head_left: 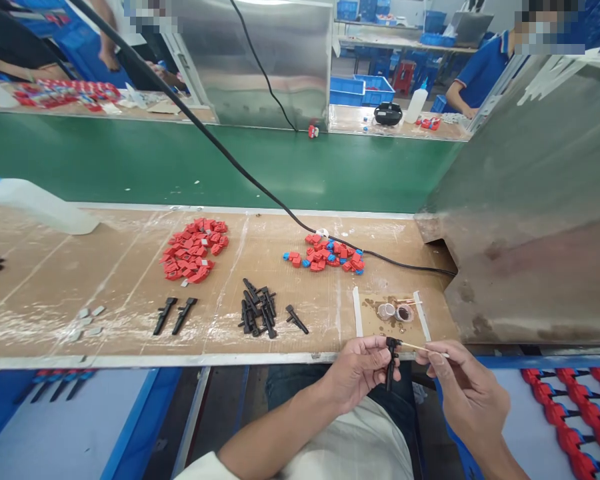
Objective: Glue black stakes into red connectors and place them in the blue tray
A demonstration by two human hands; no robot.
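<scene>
My left hand [353, 373] pinches a small black plastic part [391, 363], held upright just past the table's front edge. In my right hand [467, 390] is a thin pale stick [420, 347], and its tip meets the top of the black part. Beyond my hands sit a clear little cup [386, 311] and a second cup with dark liquid [405, 313], between two white tape strips. A pile of similar black parts [257, 307] lies to the left, with a single one [297, 320] beside it.
Red pieces [195, 250] and red-and-blue pieces [330, 253] lie in heaps on the cardboard-covered table. A black cable [260, 187] crosses above. A metal panel [530, 220] stands at right. Trays with pieces flank my lap. People work beyond the green belt [260, 160].
</scene>
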